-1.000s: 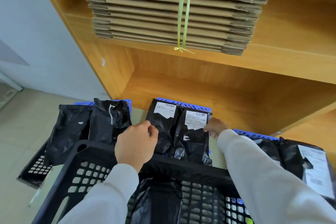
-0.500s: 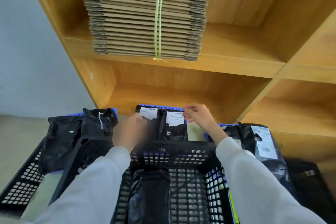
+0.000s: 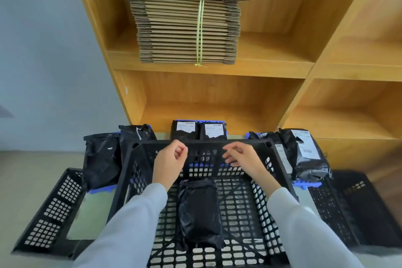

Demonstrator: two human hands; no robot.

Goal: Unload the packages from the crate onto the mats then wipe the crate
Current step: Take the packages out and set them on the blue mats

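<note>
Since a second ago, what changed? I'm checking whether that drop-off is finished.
Both hands left the two labelled packages on the middle mat and pulled back over the crate: left hand, right hand, both holding nothing. One package stays inside.

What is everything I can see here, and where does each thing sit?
Crate: one, black, centre foreground.
Package in crate: one, black, on its floor.
Packages on mats: about six, black, beyond and beside the crate.
Mats: blue, edges showing under the packages.
Side crates: two, black, left and right.
Flattened cardboard boxes: one tied stack, brown, on the shelf.
Shelving: wooden, behind.
Left hand: loosely curled, empty.
Right hand: relaxed, empty.
</note>
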